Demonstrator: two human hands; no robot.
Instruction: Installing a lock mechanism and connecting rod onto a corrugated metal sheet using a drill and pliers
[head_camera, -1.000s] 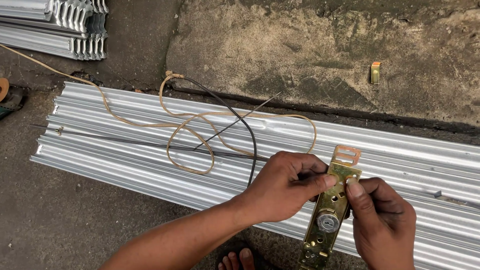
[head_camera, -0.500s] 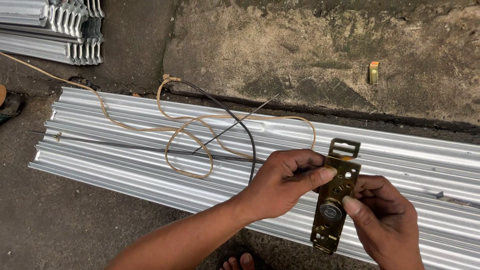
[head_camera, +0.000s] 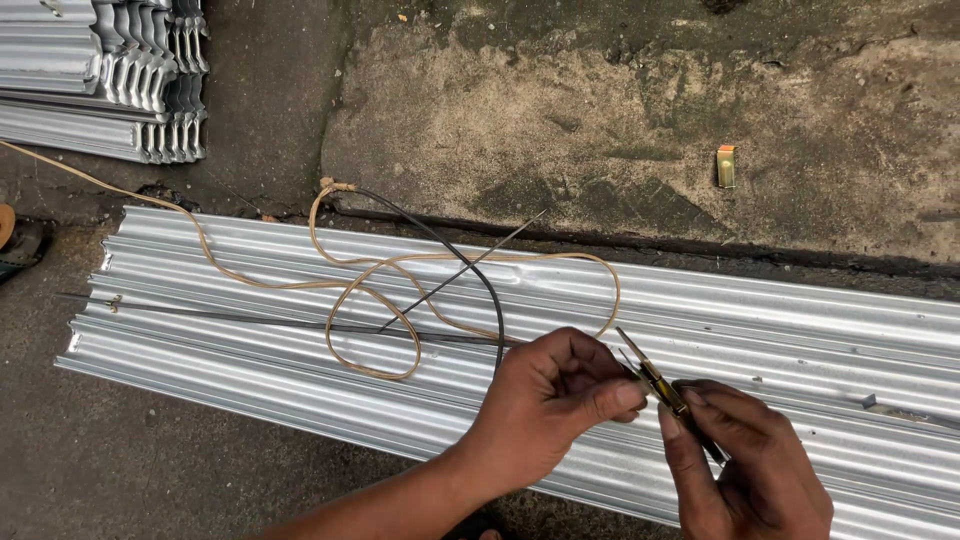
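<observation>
Both hands hold a brass-coloured metal lock plate (head_camera: 661, 386), now turned edge-on so only its thin side shows. My left hand (head_camera: 548, 405) pinches its upper part between thumb and fingers. My right hand (head_camera: 745, 458) grips its lower part from the right. They hover over long silvery corrugated metal profiles (head_camera: 300, 370) lying on the ground. A tan cord (head_camera: 372, 290) loops over the profiles, and a black cable (head_camera: 470, 270) and thin dark rods (head_camera: 240, 320) lie across them toward my left hand.
A stack of more silvery profiles (head_camera: 110, 80) lies at the top left. A small brass piece (head_camera: 726, 166) rests on the rough concrete slab (head_camera: 620, 120) behind. Dark ground (head_camera: 150, 470) lies in front of the profiles.
The lock plate has been rotated from face-up to edge-on between both hands. The hands stayed in about the same place over the profiles.
</observation>
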